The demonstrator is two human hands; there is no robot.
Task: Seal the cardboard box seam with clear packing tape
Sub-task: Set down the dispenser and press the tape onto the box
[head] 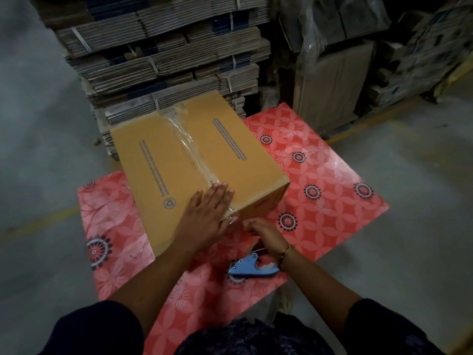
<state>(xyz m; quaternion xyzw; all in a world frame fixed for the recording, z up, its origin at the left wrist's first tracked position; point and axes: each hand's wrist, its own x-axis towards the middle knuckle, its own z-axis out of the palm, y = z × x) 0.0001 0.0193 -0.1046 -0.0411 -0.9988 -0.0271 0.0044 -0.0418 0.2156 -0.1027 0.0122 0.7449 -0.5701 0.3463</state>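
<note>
A closed brown cardboard box [163, 162] stands on a red flower-patterned table [320, 175]. A strip of clear packing tape [188, 142] runs along its top middle seam, wrinkled at the far end. My left hand [208, 208] lies flat, fingers together, on the near end of the seam at the box's front edge. My right hand [266, 235] is curled just below that edge, fingers pinched at the tape's end on the box's front face. A blue tape dispenser [252, 267] lies on the table under my right wrist.
Tall stacks of bundled flat cardboard [163, 49] rise right behind the table. Plastic-wrapped cartons [335, 80] stand at the back right. Grey concrete floor with yellow lines [378, 119] surrounds the table.
</note>
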